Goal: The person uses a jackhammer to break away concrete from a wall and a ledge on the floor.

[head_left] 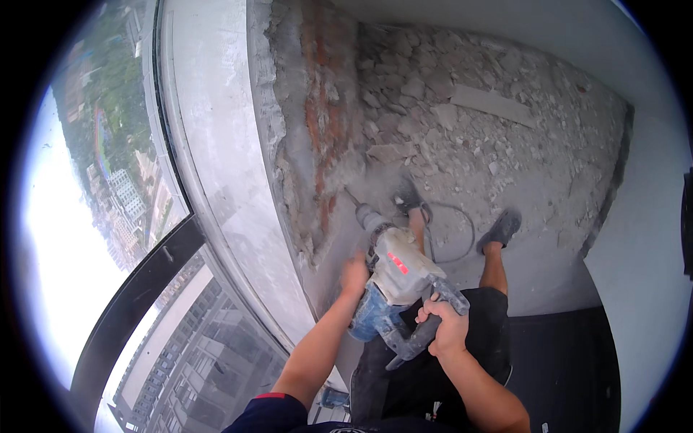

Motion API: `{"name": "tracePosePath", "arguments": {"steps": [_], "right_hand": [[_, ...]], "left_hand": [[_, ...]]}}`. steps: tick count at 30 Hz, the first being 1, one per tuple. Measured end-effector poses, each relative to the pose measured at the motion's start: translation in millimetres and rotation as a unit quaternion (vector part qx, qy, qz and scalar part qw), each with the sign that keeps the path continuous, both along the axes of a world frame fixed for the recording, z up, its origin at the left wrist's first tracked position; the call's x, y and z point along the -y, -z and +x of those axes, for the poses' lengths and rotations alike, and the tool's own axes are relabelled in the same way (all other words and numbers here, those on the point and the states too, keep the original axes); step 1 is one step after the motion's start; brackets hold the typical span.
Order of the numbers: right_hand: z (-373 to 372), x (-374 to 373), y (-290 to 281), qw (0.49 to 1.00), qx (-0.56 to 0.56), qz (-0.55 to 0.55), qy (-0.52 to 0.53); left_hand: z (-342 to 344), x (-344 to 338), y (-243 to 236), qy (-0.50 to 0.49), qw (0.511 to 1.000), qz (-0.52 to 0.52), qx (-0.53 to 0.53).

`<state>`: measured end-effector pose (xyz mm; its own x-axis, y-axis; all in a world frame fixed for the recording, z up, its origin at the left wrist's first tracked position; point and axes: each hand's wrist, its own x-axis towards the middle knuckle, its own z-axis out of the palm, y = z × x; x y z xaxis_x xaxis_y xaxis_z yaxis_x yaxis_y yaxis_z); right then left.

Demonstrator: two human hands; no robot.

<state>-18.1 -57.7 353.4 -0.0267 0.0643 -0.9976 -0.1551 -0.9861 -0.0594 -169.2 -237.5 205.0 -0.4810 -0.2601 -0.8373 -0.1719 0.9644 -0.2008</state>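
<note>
Held out before the black cloth shorts (pixel 489 321): dust-coated cream-and-blue rotary hammer (pixel 404 270), thin dark steel bit (pixel 352 196) aimed at the ragged strip of grey plaster and red brick (pixel 321 144). Too hazy at the tip to call contact for sure! Could skid off such a crumbling face, or bite, jam and wrench both wrists round. Could shake lumps loose too, straight onto the dark rubber clog (pixel 406 193) close by the chuck, under a bare ankle. And look down there: thin dark cable (pixel 473 229), looped on the dusty floor between the feet, likely enough to snag a step. Poor footing beyond as well, on a grey heap of broken rubble (pixel 462 148).

Over to the hands: bare right hand (pixel 449 328), wrapped round the dark looped rear handle (pixel 453 292), fingers curled nearly closed. Up front, bare left hand (pixel 354 273), set against the left flank behind the chuck, blurred, part-hidden by the housing; perhaps round a side grip, but no telling how far closed.
</note>
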Motion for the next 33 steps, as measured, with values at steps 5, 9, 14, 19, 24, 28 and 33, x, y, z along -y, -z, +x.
{"name": "tracePosePath", "arguments": {"steps": [5,9,14,19,24,28,33], "right_hand": [[3,-9,9,1.000,-0.006,-0.017,0.013],[7,-3,8,1.000,0.003,-0.027,0.015],[7,4,13,1.000,-0.009,-0.028,-0.009],[3,-9,23,0.999,-0.004,-0.034,-0.006],[0,-17,25,0.999,-0.006,-0.027,-0.034],[-4,-12,16,0.999,-0.004,-0.026,-0.024],[-4,-10,18,1.000,-0.002,-0.010,-0.021]], "left_hand": [[0,-4,5,0.011,0.999,-0.015,0.037],[7,10,10,0.071,0.997,0.010,0.023],[4,9,18,0.068,0.997,0.030,0.024],[1,-26,5,0.039,0.999,0.019,0.029],[-5,-42,-5,0.013,0.999,0.009,0.037],[-4,-27,6,0.008,0.999,0.004,0.048],[1,-28,11,0.005,1.000,0.003,0.030]]}}
